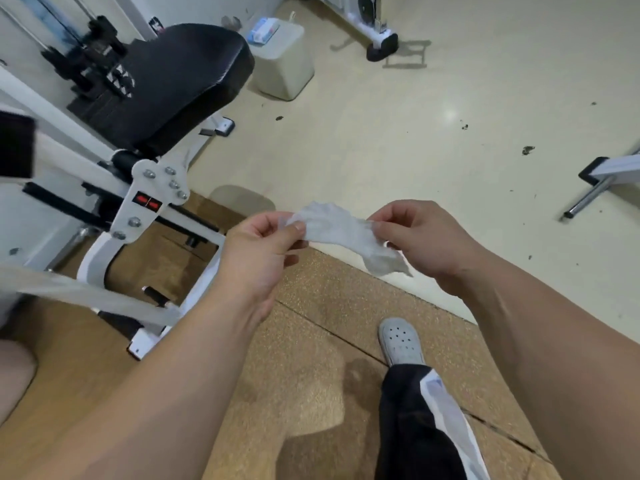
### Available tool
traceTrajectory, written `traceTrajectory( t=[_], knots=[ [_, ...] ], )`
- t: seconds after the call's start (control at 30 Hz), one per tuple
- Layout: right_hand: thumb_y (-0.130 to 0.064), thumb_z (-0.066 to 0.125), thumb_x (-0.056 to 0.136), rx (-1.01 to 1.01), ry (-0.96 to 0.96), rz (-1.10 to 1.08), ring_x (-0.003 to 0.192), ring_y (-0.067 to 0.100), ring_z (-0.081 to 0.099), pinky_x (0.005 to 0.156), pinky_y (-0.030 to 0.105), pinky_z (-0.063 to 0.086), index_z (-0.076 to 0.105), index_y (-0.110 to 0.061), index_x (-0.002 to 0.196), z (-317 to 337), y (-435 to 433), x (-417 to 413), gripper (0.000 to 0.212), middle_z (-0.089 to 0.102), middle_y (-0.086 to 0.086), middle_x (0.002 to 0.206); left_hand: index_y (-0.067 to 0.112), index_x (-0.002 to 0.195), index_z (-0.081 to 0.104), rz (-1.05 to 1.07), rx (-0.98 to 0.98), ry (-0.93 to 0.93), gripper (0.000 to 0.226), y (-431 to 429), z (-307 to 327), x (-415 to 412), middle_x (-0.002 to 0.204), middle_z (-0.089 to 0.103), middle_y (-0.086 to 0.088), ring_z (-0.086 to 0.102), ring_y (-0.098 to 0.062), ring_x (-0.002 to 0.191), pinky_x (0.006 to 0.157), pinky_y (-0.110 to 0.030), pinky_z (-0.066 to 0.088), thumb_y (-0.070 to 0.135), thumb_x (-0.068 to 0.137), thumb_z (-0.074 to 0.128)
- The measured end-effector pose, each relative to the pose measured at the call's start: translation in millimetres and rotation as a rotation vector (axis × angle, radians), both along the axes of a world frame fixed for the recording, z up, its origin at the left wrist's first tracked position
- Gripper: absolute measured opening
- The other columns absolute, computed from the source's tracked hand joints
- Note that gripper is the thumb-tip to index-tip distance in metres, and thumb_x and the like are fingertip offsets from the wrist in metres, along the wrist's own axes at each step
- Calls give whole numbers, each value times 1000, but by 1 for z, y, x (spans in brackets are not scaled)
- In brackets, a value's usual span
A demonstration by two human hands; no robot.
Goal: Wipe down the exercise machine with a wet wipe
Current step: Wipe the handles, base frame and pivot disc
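Frame centre: left hand (pixel 263 251) and right hand (pixel 426 240) pinch a crumpled wet wipe (pixel 349 233) stretched between them. Exercise machine (pixel 145 188) at left, black seat (pixel 180 84) upper left. Bin (pixel 282 69) behind; shoe (pixel 401 341) below.

Pale cream floor (pixel 433 140) fills upper right, glossy, one bright light spot, dark scuffs scattered. Brown cork-textured mat (pixel 311 341) covers lower half, seams visible, edge running diagonally against cream floor. Beige plastic bin (pixel 282 64) stands on floor at top centre. White frame foot with black cap (pixel 381 43) nearby. Grey metal leg (pixel 588 195) at right edge.
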State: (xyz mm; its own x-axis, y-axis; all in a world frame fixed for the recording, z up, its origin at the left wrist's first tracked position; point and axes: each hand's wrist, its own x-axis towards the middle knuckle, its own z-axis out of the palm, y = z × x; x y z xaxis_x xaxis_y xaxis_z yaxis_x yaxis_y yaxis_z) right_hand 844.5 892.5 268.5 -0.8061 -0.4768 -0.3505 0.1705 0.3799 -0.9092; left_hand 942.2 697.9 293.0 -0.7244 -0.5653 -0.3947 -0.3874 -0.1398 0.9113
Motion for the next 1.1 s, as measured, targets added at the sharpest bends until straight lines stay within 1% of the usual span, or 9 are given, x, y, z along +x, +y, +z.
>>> traceTrajectory(
  t=[0.13, 0.3, 0.47, 0.57, 0.67, 0.83, 0.9, 1.0, 1.1],
  knots=[
    [-19, 67, 93, 126, 187, 24, 78, 9, 65, 67, 20, 45, 77, -24, 84, 68, 13, 71, 14, 74, -8, 82, 9, 90, 72, 23, -95, -24, 17, 8, 56, 84, 94, 74, -10, 68, -14, 76, 71, -32, 53, -7, 90, 66],
    [-21, 68, 94, 145, 356, 98, 79, 1, 65, 68, 19, 44, 77, -26, 90, 174, 17, 136, 12, 71, -16, 82, 3, 88, 72, 1, 84, 17, 26, 24, 157, 163, 106, 74, -21, 68, -24, 85, 75, -36, 54, -11, 92, 50],
    [-19, 68, 90, 24, 255, 235, 61, 3, 53, 60, 20, 42, 71, -22, 77, 257, 4, 162, 14, 67, -6, 73, 22, 98, 68, 4, 107, -5, 4, 38, 237, 194, 107, 75, -17, 67, -28, 89, 81, -43, 54, 26, 95, 68],
    [-16, 69, 90, -5, 267, 330, 65, 6, 56, 61, 20, 43, 68, -21, 74, 297, -6, 161, 16, 67, -6, 73, 19, 123, 63, -25, 50, -53, 38, 44, 274, 199, 97, 75, -12, 72, -21, 88, 86, -40, 56, 25, 89, 78],
    [-20, 73, 91, -38, 287, 465, 58, 4, 52, 57, 15, 38, 68, -20, 75, 338, -24, 158, 17, 62, -12, 64, 21, 111, 74, -2, -41, -55, 29, 41, 310, 208, 90, 72, -5, 70, -21, 88, 87, -37, 57, 18, 84, 83],
    [-23, 74, 91, -55, 394, 607, 62, 1, 57, 60, 13, 43, 72, -23, 80, 378, -77, 163, 11, 65, -11, 68, 22, 83, 78, 178, -200, -60, 9, 16, 342, 234, 82, 74, 5, 65, -9, 75, 72, -30, 51, 16, 90, 76],
    [-20, 73, 92, -81, 449, 684, 67, 1, 60, 62, 14, 46, 74, -22, 84, 395, -105, 179, 8, 68, -9, 72, 26, 88, 76, 268, -214, -14, 6, 1, 353, 255, 84, 72, 8, 62, -8, 73, 67, -31, 51, 20, 90, 77],
    [-16, 72, 93, -130, 491, 772, 72, 7, 64, 66, 18, 51, 76, -20, 88, 412, -145, 216, 8, 72, -5, 77, 30, 111, 70, 325, -199, 61, 31, -28, 361, 294, 100, 70, 9, 65, -5, 84, 72, -25, 57, 24, 84, 83],
    [-16, 70, 95, -143, 491, 823, 78, 13, 65, 69, 21, 53, 77, -21, 92, 420, -185, 261, 9, 72, -1, 83, 28, 101, 77, 335, -255, 68, 19, -63, 358, 337, 95, 75, 5, 70, -15, 90, 81, -31, 60, 19, 86, 81]
  ],
)
